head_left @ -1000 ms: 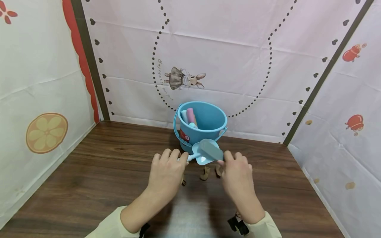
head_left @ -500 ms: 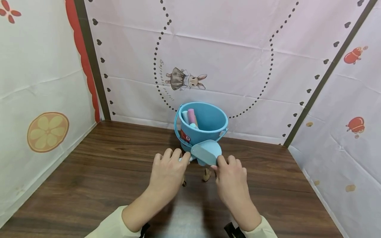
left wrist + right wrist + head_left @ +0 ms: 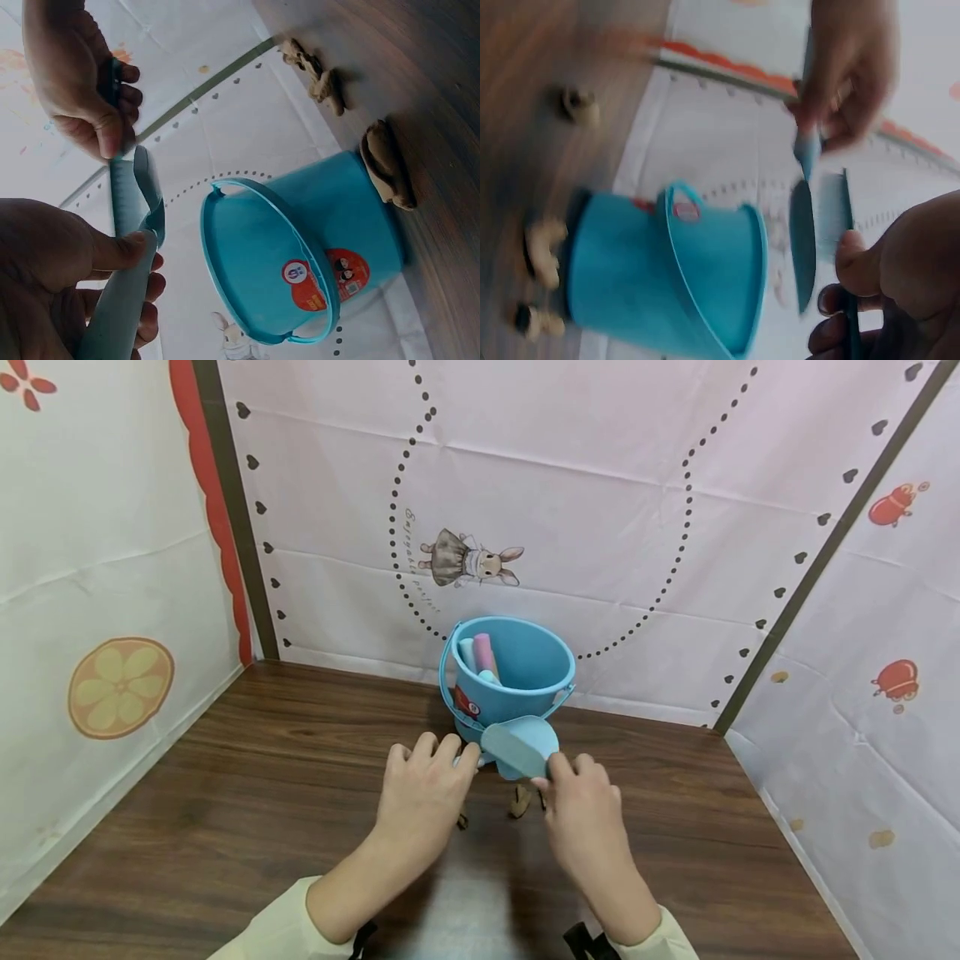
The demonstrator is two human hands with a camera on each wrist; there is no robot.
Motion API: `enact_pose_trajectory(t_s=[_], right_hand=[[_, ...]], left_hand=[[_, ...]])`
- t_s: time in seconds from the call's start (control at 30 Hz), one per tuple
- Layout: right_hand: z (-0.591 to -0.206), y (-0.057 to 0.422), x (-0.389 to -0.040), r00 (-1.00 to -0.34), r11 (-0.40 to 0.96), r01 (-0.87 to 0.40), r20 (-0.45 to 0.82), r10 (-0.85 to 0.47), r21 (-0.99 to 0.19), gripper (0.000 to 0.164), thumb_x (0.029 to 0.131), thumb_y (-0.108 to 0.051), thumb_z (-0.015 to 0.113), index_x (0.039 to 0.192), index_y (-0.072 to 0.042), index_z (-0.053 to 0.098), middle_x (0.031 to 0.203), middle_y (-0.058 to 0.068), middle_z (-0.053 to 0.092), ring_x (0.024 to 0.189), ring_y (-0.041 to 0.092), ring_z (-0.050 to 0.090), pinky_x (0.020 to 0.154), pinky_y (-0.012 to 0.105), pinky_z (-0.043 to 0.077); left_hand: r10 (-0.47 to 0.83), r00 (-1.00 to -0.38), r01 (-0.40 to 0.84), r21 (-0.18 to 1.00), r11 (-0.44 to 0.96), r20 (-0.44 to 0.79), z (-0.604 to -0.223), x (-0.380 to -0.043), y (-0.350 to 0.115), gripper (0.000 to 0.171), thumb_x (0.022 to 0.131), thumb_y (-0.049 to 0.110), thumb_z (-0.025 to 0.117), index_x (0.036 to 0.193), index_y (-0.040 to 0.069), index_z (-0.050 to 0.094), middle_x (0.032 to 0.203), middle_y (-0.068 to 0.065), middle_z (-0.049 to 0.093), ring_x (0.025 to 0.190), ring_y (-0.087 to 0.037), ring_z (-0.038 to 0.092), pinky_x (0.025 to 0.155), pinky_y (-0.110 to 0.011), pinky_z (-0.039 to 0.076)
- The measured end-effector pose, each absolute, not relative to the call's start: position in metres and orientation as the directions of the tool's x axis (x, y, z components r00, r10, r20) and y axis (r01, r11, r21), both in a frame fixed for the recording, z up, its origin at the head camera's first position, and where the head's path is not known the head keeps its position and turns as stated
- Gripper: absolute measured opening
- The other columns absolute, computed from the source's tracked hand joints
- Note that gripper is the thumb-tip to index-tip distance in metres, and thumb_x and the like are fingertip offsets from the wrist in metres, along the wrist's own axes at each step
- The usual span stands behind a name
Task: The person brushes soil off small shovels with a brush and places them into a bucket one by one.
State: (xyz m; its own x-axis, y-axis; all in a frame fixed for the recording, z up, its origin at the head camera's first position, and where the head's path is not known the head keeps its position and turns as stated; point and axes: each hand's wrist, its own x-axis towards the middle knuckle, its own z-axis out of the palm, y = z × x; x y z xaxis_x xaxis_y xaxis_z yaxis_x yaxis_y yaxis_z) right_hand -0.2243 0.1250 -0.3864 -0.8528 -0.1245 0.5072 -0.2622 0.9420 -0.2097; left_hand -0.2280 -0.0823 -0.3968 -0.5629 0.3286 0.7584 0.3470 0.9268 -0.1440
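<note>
My left hand [image 3: 423, 789] grips the handle of a light blue toy shovel [image 3: 538, 731], its thumb lying along the handle in the left wrist view. A grey-blue brush [image 3: 516, 753] with pale bristles is in my right hand [image 3: 588, 814], gripped by its dark handle [image 3: 851, 322]. The brush lies across the shovel's bowl in the head view, bristles facing it in the right wrist view. Both tools are held above the table, in front of a blue bucket [image 3: 506, 700]. Part of the shovel's bowl is hidden behind the brush.
The bucket stands near the back wall, handle down, with pink [image 3: 483, 652] and light blue [image 3: 467, 653] cylinders inside. Several brown lumpy pieces [image 3: 388, 165] lie on the wooden table [image 3: 262, 785] before it. Printed cloth walls [image 3: 577, 543] close off the back and sides.
The brush has moved left across the shovel's bowl, and my right hand has shifted left with it. The shovel's bowl has tilted a little. My left hand has barely moved.
</note>
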Motion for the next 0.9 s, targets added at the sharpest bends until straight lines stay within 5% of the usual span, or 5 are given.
enact_pose_trajectory(t_s=[0.33, 0.63, 0.9], right_hand=[[-0.385, 0.147, -0.237, -0.868, 0.956, -0.14, 0.497, 0.007, -0.259, 0.026, 0.099, -0.03, 0.063, 0.093, -0.007, 0.055, 0.076, 0.01, 0.045, 0.067, 0.028, 0.048, 0.054, 0.041, 0.036], [-0.39, 0.121, -0.223, -0.846, 0.935, -0.299, 0.505, -0.168, -0.191, 0.026, 0.097, -0.033, 0.066, 0.092, -0.009, 0.056, 0.074, 0.006, 0.046, 0.067, 0.027, 0.052, 0.054, 0.04, 0.039], [-0.382, 0.148, -0.237, -0.861, 0.955, -0.129, 0.508, 0.026, -0.268, 0.026, 0.101, -0.031, 0.062, 0.097, -0.006, 0.058, 0.081, 0.013, 0.05, 0.072, 0.032, 0.053, 0.057, 0.046, 0.04]], left_hand=[[0.33, -0.582, 0.354, -0.134, 0.926, 0.743, -0.393, -0.224, -0.084, 0.013, 0.086, 0.008, 0.079, 0.093, 0.011, 0.069, 0.079, -0.005, 0.057, 0.065, -0.023, 0.045, 0.052, -0.034, 0.029], [0.309, -0.612, 0.38, -0.072, 0.922, 0.728, -0.392, -0.222, -0.083, 0.014, 0.088, 0.017, 0.08, 0.097, 0.012, 0.071, 0.083, -0.006, 0.061, 0.069, -0.024, 0.05, 0.053, -0.036, 0.034], [0.308, -0.587, 0.392, -0.071, 0.917, 0.748, -0.39, -0.22, -0.085, 0.016, 0.086, 0.02, 0.082, 0.093, 0.012, 0.07, 0.078, -0.004, 0.058, 0.065, -0.022, 0.046, 0.051, -0.032, 0.029]])
